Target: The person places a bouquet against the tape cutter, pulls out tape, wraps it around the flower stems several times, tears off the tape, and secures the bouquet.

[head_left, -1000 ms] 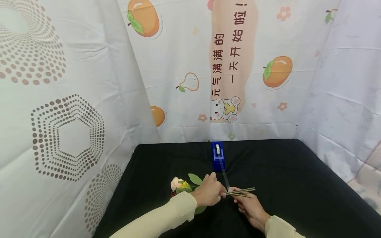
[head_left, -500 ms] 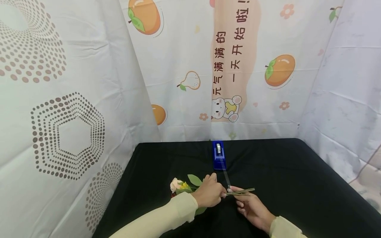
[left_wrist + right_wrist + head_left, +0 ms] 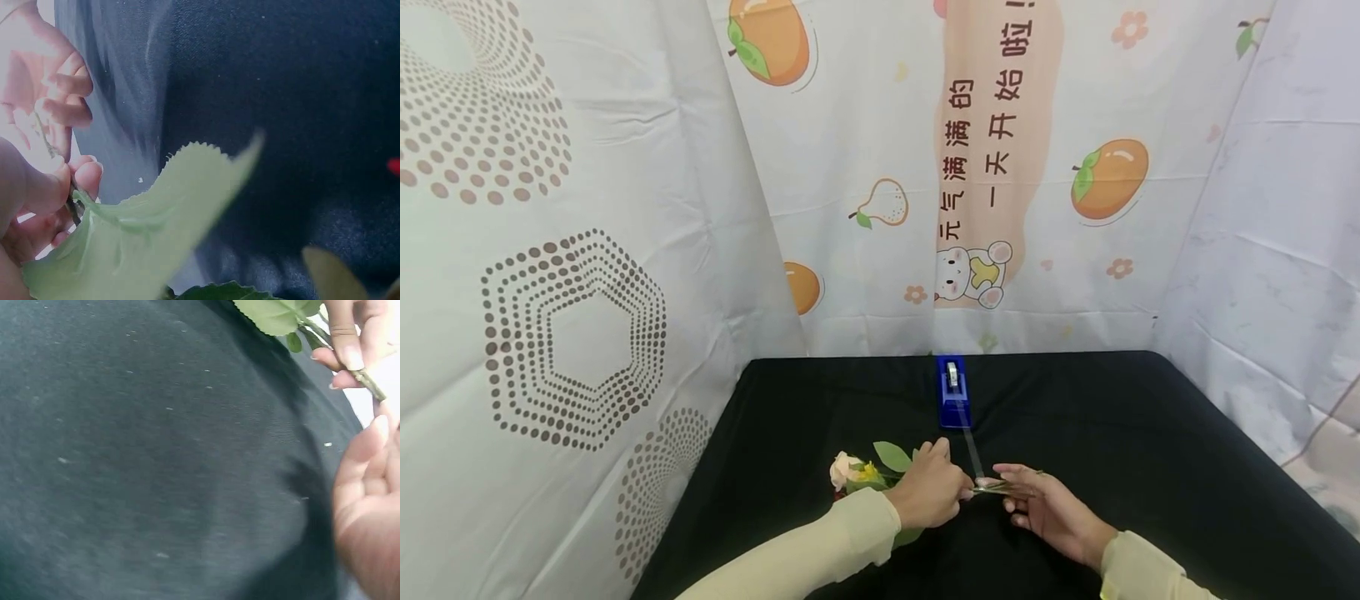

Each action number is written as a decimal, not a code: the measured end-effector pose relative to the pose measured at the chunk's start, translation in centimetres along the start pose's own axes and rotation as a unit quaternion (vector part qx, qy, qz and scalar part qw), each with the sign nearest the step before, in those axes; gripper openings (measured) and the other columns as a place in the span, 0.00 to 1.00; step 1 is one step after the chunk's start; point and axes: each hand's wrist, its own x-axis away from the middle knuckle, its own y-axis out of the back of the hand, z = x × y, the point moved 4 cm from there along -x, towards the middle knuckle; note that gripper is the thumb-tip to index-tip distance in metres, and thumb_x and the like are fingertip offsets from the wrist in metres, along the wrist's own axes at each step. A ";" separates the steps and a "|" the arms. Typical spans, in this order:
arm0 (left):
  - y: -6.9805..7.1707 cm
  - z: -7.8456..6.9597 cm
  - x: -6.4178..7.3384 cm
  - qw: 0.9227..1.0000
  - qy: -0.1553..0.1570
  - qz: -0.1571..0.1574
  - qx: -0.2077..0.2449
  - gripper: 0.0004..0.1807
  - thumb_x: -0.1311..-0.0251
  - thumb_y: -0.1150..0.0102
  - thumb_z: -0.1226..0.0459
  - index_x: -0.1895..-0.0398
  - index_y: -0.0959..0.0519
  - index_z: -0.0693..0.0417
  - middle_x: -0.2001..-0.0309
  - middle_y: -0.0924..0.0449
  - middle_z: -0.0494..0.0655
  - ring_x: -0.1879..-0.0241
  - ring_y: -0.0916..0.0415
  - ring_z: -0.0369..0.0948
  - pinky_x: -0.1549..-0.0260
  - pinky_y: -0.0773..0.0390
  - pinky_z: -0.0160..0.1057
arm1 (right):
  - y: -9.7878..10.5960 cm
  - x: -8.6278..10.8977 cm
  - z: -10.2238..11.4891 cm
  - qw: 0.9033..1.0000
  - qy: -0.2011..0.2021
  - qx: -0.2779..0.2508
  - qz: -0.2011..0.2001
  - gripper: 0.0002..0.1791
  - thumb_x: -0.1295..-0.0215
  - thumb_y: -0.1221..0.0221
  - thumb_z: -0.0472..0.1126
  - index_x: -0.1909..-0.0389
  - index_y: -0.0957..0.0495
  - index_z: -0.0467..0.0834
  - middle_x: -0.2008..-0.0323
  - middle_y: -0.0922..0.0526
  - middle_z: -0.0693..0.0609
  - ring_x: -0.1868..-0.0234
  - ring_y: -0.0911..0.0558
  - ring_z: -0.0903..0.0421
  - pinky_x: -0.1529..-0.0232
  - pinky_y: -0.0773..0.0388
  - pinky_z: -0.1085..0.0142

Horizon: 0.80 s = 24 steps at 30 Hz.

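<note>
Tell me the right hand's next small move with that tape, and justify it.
I'd likely have the right hand press the tape strip onto the stems. The strip runs from the blue dispenser to about where the left hand pinches the stems, which steadies them, while the right hand's thumb stands apart from their ends, so it seems free.

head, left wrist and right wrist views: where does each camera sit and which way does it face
head: on the head, facing forward and down over black cloth toward a blue tape dispenser; left hand, right hand and sleeves show.
left wrist: on that wrist, facing a green leaf; both hands at the left.
right wrist: on that wrist, facing mostly cloth; both hands at the right.
shared: both wrist views show the left hand pinching the stem.
</note>
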 end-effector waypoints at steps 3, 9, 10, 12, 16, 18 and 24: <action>0.1 0.0 -0.1 1.000 -0.004 -0.007 -0.011 0.07 0.34 0.35 0.55 0.67 0.09 0.31 0.75 0.20 0.23 0.70 0.47 0.36 0.69 0.48 0.34 | 0.2 0.0 0.6 0.997 -0.001 0.058 -0.042 0.22 0.23 0.42 0.49 0.38 0.27 0.39 0.53 0.15 0.55 0.66 0.25 0.59 0.62 0.26 0.64; 0.0 0.1 0.1 1.000 -0.010 -0.013 -0.022 0.07 0.38 0.32 0.56 0.63 0.09 0.29 0.68 0.15 0.22 0.70 0.47 0.36 0.69 0.47 0.34 | 0.8 0.0 1.2 0.978 -0.025 0.161 -0.131 0.30 0.33 0.31 0.50 0.39 0.24 0.36 0.62 0.20 0.50 0.68 0.22 0.55 0.65 0.24 0.61; -0.1 0.1 0.2 1.000 -0.014 -0.014 -0.023 0.07 0.39 0.32 0.57 0.63 0.09 0.29 0.68 0.15 0.22 0.70 0.47 0.36 0.68 0.48 0.34 | 0.9 0.0 1.3 0.975 -0.026 0.182 -0.127 0.29 0.33 0.32 0.51 0.39 0.23 0.36 0.61 0.19 0.49 0.67 0.22 0.54 0.64 0.24 0.61; -0.3 0.0 0.4 0.999 -0.021 -0.017 -0.026 0.07 0.39 0.32 0.57 0.63 0.09 0.30 0.69 0.15 0.23 0.70 0.48 0.36 0.68 0.49 0.34 | 1.0 -0.2 1.7 0.967 -0.016 0.235 -0.099 0.25 0.30 0.35 0.52 0.42 0.19 0.37 0.60 0.17 0.49 0.66 0.21 0.53 0.64 0.23 0.59; -0.4 -0.2 0.6 0.998 -0.028 -0.029 -0.044 0.06 0.37 0.32 0.56 0.69 0.10 0.30 0.80 0.23 0.26 0.71 0.50 0.38 0.68 0.51 0.36 | 0.7 -0.7 3.0 0.937 0.025 0.347 -0.023 0.18 0.25 0.40 0.52 0.53 0.12 0.42 0.61 0.14 0.49 0.65 0.21 0.51 0.64 0.23 0.59; -0.3 -0.3 0.6 0.997 -0.032 -0.038 -0.056 0.06 0.38 0.32 0.55 0.71 0.10 0.30 0.82 0.26 0.27 0.70 0.50 0.38 0.67 0.50 0.36 | 0.4 -0.9 3.7 0.920 0.047 0.389 0.000 0.15 0.26 0.39 0.51 0.56 0.10 0.44 0.60 0.13 0.50 0.63 0.19 0.51 0.63 0.23 0.59; -0.4 -0.6 0.5 0.993 -0.055 -0.059 -0.083 0.03 0.42 0.30 0.55 0.70 0.11 0.30 0.79 0.20 0.28 0.69 0.48 0.39 0.67 0.49 0.37 | -1.3 -1.8 4.6 0.878 0.085 0.469 0.048 0.10 0.29 0.36 0.48 0.64 0.08 0.48 0.64 0.12 0.52 0.67 0.19 0.56 0.65 0.23 0.64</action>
